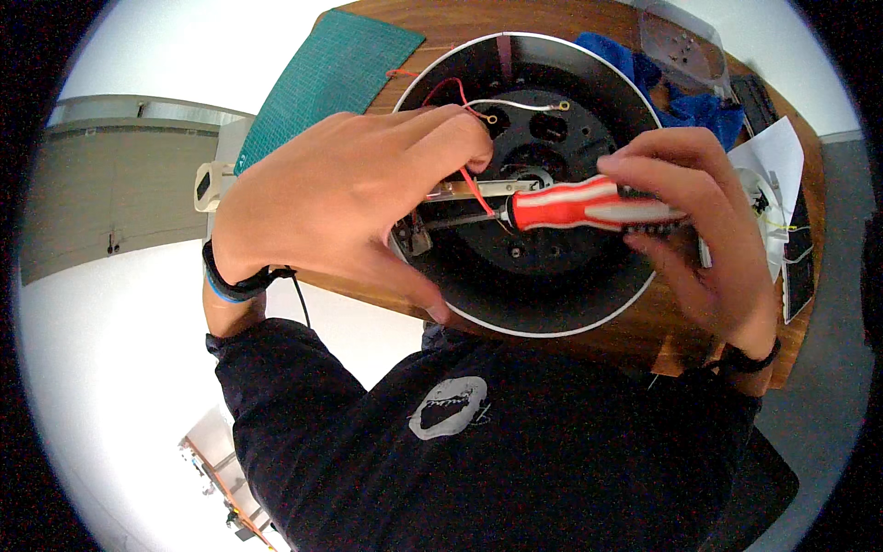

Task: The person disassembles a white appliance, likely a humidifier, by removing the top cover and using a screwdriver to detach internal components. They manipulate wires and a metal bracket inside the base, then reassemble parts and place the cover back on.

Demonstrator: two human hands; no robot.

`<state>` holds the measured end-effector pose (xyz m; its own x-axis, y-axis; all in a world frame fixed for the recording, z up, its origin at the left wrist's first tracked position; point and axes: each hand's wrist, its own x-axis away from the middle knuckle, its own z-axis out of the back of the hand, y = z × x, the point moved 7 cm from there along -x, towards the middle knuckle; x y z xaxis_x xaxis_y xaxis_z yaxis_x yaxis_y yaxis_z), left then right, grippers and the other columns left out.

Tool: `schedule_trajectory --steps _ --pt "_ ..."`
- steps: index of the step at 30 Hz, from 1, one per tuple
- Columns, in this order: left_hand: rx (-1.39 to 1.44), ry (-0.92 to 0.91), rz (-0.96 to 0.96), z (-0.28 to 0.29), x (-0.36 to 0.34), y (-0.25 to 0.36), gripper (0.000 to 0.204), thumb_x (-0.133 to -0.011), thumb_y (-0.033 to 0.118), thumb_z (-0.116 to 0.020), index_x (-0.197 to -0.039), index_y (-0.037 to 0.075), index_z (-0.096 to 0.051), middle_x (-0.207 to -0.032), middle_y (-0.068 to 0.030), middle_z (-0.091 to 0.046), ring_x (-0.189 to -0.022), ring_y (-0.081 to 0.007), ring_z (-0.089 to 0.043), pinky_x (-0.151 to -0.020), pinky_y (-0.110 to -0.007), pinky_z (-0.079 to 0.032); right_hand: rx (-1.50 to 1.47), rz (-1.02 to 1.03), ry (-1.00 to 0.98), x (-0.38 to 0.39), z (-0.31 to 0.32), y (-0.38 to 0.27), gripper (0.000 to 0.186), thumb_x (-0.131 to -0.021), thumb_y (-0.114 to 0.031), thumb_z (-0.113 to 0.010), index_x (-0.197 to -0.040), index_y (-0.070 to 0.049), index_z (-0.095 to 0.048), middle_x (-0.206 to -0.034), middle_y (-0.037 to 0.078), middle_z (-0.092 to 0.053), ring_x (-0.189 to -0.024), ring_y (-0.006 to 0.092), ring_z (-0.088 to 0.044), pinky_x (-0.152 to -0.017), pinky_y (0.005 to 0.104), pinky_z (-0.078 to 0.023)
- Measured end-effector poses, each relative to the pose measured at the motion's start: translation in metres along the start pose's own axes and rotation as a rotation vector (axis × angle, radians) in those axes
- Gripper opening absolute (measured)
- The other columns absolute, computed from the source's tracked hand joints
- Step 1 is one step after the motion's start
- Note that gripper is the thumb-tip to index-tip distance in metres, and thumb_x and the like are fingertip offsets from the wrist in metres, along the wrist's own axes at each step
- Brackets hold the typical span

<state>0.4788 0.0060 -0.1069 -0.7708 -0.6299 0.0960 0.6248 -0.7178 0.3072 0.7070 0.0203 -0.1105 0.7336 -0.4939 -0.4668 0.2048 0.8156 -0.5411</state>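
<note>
A round black metal housing (589, 276) with a white rim holds a dark inner plate, red and white wires (515, 104) with ring terminals, and a pale metal strip (487, 188). My left hand (340, 207) is over its left side, fingers curled beside the strip and thumb down at the rim; what they grip is hidden. In my right hand (704, 216) is a red-and-white screwdriver (566, 207), held sideways with its shaft pointing left to a small metal part (414, 237) under my left hand. I cannot tell whether the tip touches it.
On the wooden table (460, 20) lie a green cutting mat (322, 64), blue cloth (694, 106), a clear tray (682, 41) of small parts, white paper (773, 147) and dark flat objects (796, 285) at the right. A cream object (210, 184) sits at the left edge.
</note>
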Motion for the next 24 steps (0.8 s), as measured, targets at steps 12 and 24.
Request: schedule_trajectory --steps 12,24 --pt "0.054 0.319 0.009 0.01 0.021 0.007 0.1 -0.057 0.044 -0.103 -0.145 0.019 -0.062 -0.161 -0.0246 -0.051 -0.148 -0.0461 -0.053 -0.118 -0.059 -0.049 -0.012 -0.144 -0.029 0.012 0.0 0.017 0.058 -0.084 0.013 -0.077 -0.137 -0.005 -0.063 -0.127 0.016 -0.068 -0.117 0.032 -0.069 -0.1 0.0382 -0.055" --pt "-0.078 0.294 0.29 0.012 0.028 0.006 0.053 -0.078 0.034 -0.091 -0.122 0.008 -0.076 -0.15 -0.0169 -0.061 -0.129 -0.0416 -0.069 -0.099 -0.048 -0.062 0.062 -0.153 -0.004 0.01 -0.003 0.019 0.054 -0.089 0.011 -0.076 -0.138 -0.005 -0.062 -0.124 0.016 -0.067 -0.112 0.0309 -0.069 -0.098 0.0368 -0.054"
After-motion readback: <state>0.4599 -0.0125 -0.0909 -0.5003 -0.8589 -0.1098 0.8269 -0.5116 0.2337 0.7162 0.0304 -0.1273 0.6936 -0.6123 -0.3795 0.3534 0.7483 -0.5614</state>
